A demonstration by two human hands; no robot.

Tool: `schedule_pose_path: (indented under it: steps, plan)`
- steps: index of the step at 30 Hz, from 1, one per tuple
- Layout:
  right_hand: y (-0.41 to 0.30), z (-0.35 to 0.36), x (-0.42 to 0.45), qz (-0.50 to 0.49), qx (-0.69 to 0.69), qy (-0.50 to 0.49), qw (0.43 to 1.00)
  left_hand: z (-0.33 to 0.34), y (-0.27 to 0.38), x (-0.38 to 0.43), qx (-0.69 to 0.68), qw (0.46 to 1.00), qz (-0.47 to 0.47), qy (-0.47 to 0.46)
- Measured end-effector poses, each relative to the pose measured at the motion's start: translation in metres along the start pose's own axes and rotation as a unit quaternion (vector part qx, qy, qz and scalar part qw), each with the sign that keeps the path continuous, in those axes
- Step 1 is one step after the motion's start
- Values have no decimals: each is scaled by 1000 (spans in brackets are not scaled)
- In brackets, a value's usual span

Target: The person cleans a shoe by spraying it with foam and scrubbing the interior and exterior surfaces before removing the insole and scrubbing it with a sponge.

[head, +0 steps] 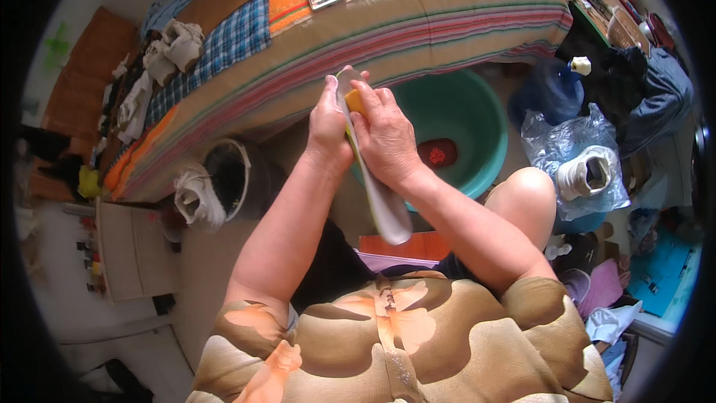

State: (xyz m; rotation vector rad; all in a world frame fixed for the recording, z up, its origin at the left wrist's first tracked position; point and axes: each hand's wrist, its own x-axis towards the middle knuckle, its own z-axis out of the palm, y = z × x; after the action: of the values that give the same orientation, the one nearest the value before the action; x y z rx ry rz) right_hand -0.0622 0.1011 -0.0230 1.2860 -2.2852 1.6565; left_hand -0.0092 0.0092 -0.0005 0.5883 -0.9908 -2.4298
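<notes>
A pale grey shoe insole [387,210] with a yellow-green edge is held up before my body, its lower end toward my lap. My left hand [329,123] grips its upper part from the left. In my right hand [387,134] is a yellow-orange block [354,102], perhaps soap, pressed against the insole's upper face. My right fingers partly cover the block. Just beyond my right hand, on the floor, stands a green plastic basin [495,123] with a dark red soap box [438,153] in it.
White shoes stand at both sides: one [196,198] against a bucket [246,179], another [583,172] on clear plastic [537,134]. A blue water jug [545,92] is at the right. The bed [391,39] with a striped cover runs across the far side.
</notes>
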Motion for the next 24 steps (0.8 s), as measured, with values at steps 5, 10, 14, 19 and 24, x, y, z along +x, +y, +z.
schedule_pose_path:
  steps: [5,10,14,19,24]
  plan:
    - [6,-11,26,16,-25,32,999,13,-36,-12,-38,998,-39,37]
    - [5,7,-5,-74,-22,21,997,-4,-9,5,-46,998,20,-31]
    - [11,9,32,-56,-39,58,996,-2,-25,0,-46,999,7,9]
    - [4,15,8,-56,-7,18,998,-20,-3,17,-58,996,-2,-72]
    - [13,12,36,-18,-43,35,998,-6,-29,7,-36,998,15,56]
